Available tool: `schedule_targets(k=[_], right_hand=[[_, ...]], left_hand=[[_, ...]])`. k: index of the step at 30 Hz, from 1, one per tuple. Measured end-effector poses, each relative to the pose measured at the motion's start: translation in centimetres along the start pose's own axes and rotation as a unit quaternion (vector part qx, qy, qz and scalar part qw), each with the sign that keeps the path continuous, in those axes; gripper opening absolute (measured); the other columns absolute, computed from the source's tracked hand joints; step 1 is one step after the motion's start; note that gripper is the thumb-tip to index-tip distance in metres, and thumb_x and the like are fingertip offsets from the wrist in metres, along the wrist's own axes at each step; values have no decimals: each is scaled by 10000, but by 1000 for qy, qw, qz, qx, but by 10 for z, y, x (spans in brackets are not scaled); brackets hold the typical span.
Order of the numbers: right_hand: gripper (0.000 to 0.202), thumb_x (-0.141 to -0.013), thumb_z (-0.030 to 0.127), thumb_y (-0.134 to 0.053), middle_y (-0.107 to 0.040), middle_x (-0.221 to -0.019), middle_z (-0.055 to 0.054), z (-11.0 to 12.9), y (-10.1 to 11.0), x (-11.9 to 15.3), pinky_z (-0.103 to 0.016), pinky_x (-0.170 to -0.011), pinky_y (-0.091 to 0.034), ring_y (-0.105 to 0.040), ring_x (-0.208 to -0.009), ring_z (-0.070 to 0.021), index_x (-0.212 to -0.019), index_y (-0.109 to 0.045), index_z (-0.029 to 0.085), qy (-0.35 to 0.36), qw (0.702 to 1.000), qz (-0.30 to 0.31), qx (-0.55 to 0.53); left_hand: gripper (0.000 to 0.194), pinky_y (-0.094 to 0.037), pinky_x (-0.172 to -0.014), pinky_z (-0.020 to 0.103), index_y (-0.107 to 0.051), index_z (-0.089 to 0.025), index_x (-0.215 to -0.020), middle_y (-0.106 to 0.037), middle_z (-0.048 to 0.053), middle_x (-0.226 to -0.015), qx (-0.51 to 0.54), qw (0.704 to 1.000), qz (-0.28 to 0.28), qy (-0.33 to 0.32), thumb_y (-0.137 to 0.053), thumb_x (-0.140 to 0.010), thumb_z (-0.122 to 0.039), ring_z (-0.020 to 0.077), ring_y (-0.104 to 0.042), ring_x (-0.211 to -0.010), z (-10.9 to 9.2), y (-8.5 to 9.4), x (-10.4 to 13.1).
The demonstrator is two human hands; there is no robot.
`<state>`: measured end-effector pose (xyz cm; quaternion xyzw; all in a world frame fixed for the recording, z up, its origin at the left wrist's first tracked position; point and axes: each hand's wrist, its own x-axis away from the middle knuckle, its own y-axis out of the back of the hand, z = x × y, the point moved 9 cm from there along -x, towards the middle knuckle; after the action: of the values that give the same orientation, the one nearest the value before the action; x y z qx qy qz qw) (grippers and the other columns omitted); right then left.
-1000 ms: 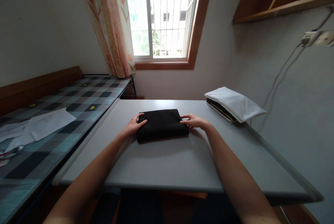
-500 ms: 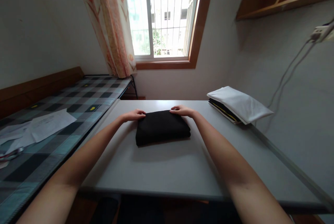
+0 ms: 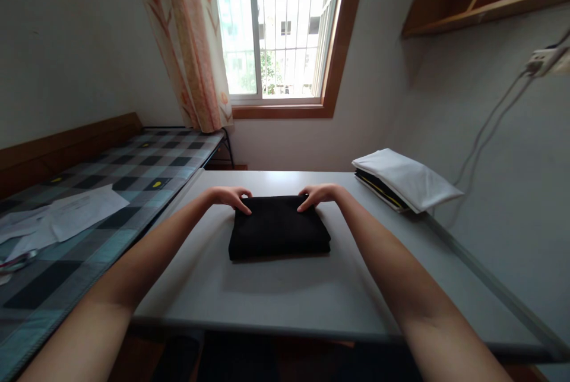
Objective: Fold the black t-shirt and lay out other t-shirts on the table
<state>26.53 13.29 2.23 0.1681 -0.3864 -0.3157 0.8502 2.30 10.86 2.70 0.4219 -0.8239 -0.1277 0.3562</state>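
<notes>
A folded black cloth (image 3: 278, 230), perhaps a garment, lies as a thick rectangle on the white table (image 3: 267, 296). My left hand (image 3: 232, 196) grips its far left corner, thumb on top and fingers curled behind the far edge. At the far right corner, my right hand (image 3: 317, 193) holds it the same way, its thumb pressed on the upper face. The fingertips behind the cloth are partly hidden.
A pile of folded white and dark cloth (image 3: 405, 180) rests at the table's right side, by the wall. Left of the table stands a bed with a checked cover (image 3: 178, 153), papers (image 3: 71, 212) lying on it. Cables (image 3: 483, 126) hang at the right wall.
The black cloth has shifted a little toward me and straightened. Both thumbs have come onto its top, and my right hand has moved slightly right.
</notes>
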Motion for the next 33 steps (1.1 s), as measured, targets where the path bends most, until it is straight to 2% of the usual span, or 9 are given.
schedule_targets(k=[3,6,10,13,15,19,21,25,33], right_hand=[[717,-457,430,-897,-661,-1058,-89,4,7,3,-272,-739,-507,-622,-941,-227,-1065,-642,146,13,999,-32,29],[546,-585,388,-836,-656,-978,-58,30,43,20,-287,-746,-476,-602,-898,-218,-1040,-640,159,102,973,-196,72],[313,-748,243,-683,-618,-1032,-52,72,81,73,-356,-865,-412,-548,-971,-233,-1053,-621,210,209,847,-465,150],[273,-783,128,-580,-586,-1067,-93,82,70,93,-414,-911,-363,-504,-1041,-272,-1039,-623,215,199,781,-543,236],[306,-752,114,-612,-575,-1078,-109,73,53,88,-411,-897,-370,-501,-1044,-284,-1041,-627,214,178,789,-519,277],[228,-697,266,-750,-606,-1005,-57,33,10,56,-345,-835,-436,-569,-926,-225,-907,-664,237,167,898,-333,234],[174,-739,353,-725,-619,-914,-34,15,5,50,-306,-795,-465,-590,-840,-180,-840,-658,228,166,925,-305,155],[200,-766,310,-680,-591,-875,-25,-7,17,51,-286,-762,-483,-586,-760,-144,-932,-632,208,124,905,-397,86],[434,-776,196,-612,-533,-1096,-101,-2,0,50,-320,-761,-467,-590,-891,-214,-1206,-591,246,28,853,-486,188]], left_hand=[[560,-462,-635,262,-602,-180,-979,-631,3,-791,-39,997,-32,-55,-849,-515,-372,181,-602,-739,-17,6,3],[450,-462,-709,285,-590,-192,-997,-632,2,-839,-116,962,-183,-165,-787,-622,-344,193,-598,-798,-56,32,24],[281,-412,-902,370,-597,-212,-1050,-620,45,-1003,-268,826,-430,-246,-653,-775,-220,241,-572,-965,-105,57,74],[282,-371,-969,414,-614,-206,-1047,-600,86,-1085,-350,773,-448,-280,-550,-797,-91,273,-524,-1076,-112,43,82],[308,-376,-974,406,-621,-210,-1056,-592,96,-1121,-376,780,-402,-299,-553,-786,-79,274,-512,-1100,-100,26,72],[145,-440,-896,346,-656,-230,-962,-625,62,-1044,-353,845,-255,-309,-614,-830,-274,229,-580,-966,-56,-11,46],[175,-460,-863,327,-663,-230,-884,-628,50,-1005,-303,868,-260,-297,-576,-864,-380,206,-596,-915,-40,-14,43],[237,-488,-822,329,-655,-198,-934,-590,62,-995,-188,874,-395,-212,-573,-832,-395,183,-604,-838,-14,8,45],[532,-506,-836,337,-586,-180,-1199,-529,59,-982,-92,910,-393,-92,-680,-678,-234,202,-584,-889,13,2,18]])
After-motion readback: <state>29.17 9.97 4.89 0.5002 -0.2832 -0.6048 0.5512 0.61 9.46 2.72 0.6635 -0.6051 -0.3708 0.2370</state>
